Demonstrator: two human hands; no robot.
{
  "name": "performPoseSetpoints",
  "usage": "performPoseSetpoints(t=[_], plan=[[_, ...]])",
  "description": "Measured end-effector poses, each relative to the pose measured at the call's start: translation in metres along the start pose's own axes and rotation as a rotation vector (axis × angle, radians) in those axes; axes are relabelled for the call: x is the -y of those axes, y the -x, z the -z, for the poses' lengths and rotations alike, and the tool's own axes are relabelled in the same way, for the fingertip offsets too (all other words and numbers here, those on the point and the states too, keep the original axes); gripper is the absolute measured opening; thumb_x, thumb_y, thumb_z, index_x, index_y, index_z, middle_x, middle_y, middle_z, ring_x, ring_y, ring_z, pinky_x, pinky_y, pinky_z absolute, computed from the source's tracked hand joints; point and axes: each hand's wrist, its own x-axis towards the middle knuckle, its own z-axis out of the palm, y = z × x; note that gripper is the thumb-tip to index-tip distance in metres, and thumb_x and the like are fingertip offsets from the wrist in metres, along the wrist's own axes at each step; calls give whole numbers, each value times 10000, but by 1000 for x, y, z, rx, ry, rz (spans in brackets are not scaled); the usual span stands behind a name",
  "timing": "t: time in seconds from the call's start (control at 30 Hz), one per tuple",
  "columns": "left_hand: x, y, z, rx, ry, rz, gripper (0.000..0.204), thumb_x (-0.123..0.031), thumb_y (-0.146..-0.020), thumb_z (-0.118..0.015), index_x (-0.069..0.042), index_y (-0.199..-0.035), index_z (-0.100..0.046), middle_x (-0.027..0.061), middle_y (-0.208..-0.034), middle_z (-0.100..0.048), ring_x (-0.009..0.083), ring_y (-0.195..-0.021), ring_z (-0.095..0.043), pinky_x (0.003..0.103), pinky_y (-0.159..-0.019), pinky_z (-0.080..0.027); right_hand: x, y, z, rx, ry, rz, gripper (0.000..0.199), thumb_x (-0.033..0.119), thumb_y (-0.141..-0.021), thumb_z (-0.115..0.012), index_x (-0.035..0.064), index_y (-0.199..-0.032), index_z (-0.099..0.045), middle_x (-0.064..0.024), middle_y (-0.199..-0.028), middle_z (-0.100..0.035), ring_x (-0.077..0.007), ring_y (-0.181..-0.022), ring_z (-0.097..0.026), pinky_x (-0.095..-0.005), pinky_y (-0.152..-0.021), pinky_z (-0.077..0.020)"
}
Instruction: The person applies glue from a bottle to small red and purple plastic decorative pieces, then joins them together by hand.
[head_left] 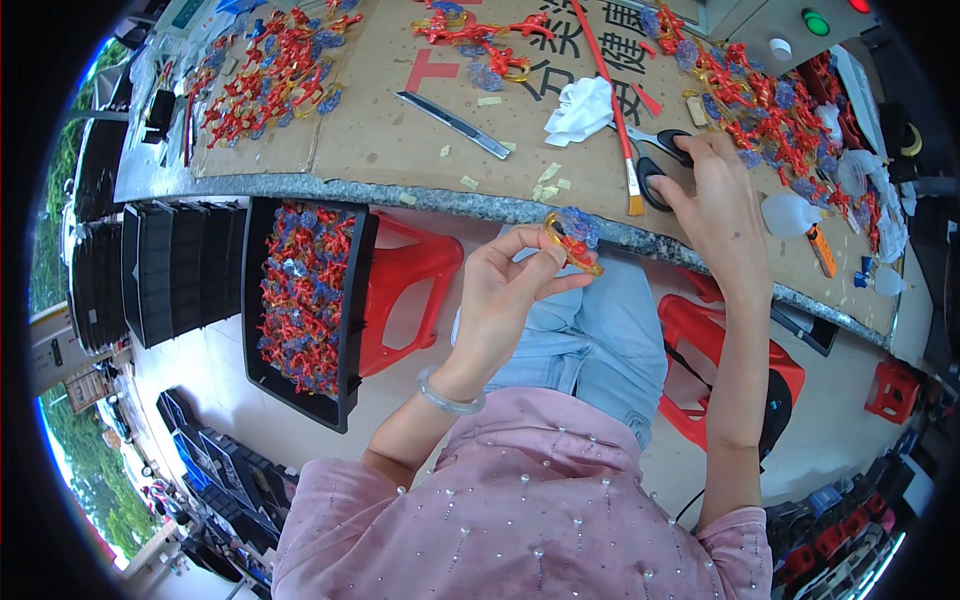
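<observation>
Boxes, black and stacked, stand below the left end of the near edge of the table. Toward the table's far left corner, a left heap of small red, blue and yellow pieces sits on brown cardboard. Next comes a black tray, below the near edge and full of pieces like these. A red stool shows just right of the tray. A flat cutter lies slanted on the cardboard, back from the near edge.

The left hand is over the lap, just off the near edge, with a pale bracelet on its wrist. Its thumb and fingers pinch close on one bright piece with red, yellow and see-through blue parts, so that piece is up in the air. A crumpled white tissue lies right of the cutter. A paintbrush with a red handle runs from the far edge toward the near edge, and its yellow hairs stop close to that near edge.

Scissors with black loops lie by the paintbrush, blades pointing left to the tissue. The right hand is at the loops, thumb by one and fingers by the other, with a gap between; I cannot tell if it grips them. A right heap of pieces sits toward the far right corner. A white bottle and an orange tool lie near the right end of the near edge
</observation>
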Motion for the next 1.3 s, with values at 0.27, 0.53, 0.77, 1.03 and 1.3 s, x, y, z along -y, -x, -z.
performPoseSetpoints(t=[0.27, 0.53, 0.77, 1.03, 1.3], plan=[[1, -2, 3, -31, -49, -32, 102, -16, -930, -506, 53, -941, -581, 106, -1001, -624, 206, -945, -655, 354, -843, -576, -2, -11, 15, 147, 39, -100, 267, 128, -712, -690, -110, -806, -615, -259, -758, -603, -389, -758, -605, -453, -689, -465], [3, -3, -2, -18, -116, -60, 122, -46, -947, -505, 55, -958, -573, 119, -1025, -629, 201, -936, -661, 322, -839, -572, -28, -1, 58, 145, 127, -169, 270, 126, -674, -687, -102, -796, -611, -220, -649, -572, -339, -600, -573, -407, -599, -435], [7, -9, 1, 95, -109, -91, 138, -77, -961, -505, 41, -1024, -538, 135, -1066, -630, 232, -1019, -647, 328, -876, -552, -28, 32, 60, 328, -558, -427, 199, 73, -680, -755, -46, -787, -637, -68, -677, -623, -78, -629, -569, -259, -568, -436], [8, -8, 0, 198, -280, -51, 79, -2, -919, -545, 42, -978, -516, 83, -1130, -482, 93, -929, -574, 211, -755, -478, -31, 111, 24, 975, -1238, -494, 125, 44, -738, -731, -26, -766, -630, 12, -661, -593, -40, -639, -533, -203, -550, -409], [13, -5, -7, 220, -335, -33, 77, -14, -917, -567, 36, -963, -532, 85, -1159, -500, 113, -993, -556, 241, -848, -456, -44, 120, 19, 1013, -1220, -493, 125, 75, -757, -714, -18, -735, -632, 38, -643, -561, -25, -608, -476, -203, -517, -352]])
